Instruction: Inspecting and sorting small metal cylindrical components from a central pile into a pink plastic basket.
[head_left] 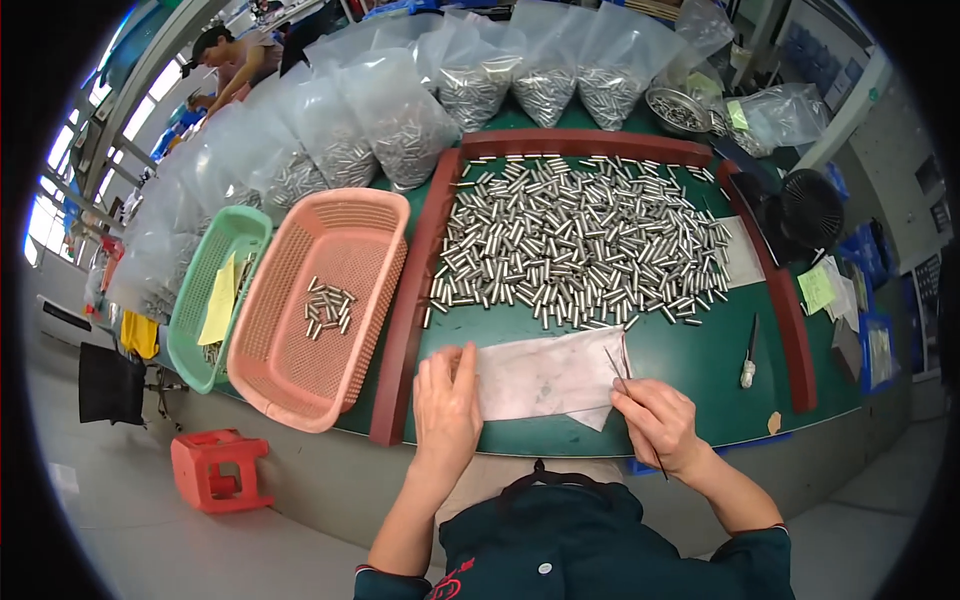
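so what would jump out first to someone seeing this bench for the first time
First the big heap of small shiny metal cylinders spread over the green mat inside a dark red frame. Next the pink basket to its left, holding only a few cylinders, and the row of clear bags of them along the back. Nearest, the left hand lies flat on a white cloth while the right hand holds a thin tool.

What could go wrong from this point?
The thin tool in the right hand points toward the pins, so a careless sweep could scatter them past the red frame. The cloth, flattened only by the left hand, might slide or bunch. The pink basket overhangs the table edge and might tip.
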